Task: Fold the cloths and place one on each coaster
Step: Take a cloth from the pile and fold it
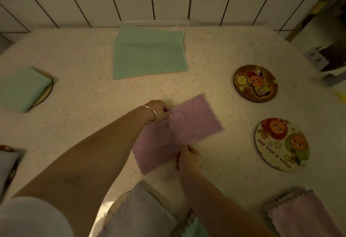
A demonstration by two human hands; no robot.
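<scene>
In the middle of the frame a pink cloth (pixel 177 133) lies on the table (pixel 84 105), folded to a long strip. The left hand (pixel 159 110) pinches its upper edge with curled fingers, and the right hand (pixel 189 157) pinches its lower edge. At the right two bare coasters (pixel 255 83) (pixel 281 145) lie. A green cloth (pixel 149 53) is spread flat at the top. At the left a folded green cloth (pixel 22 91) rests on a coaster (pixel 49 88).

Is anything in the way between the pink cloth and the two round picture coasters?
Nothing visible. Both hands hold the pink cloth, and only bare table lies between it and the two uncovered coasters, the dark one and the white one, on its right.
</scene>
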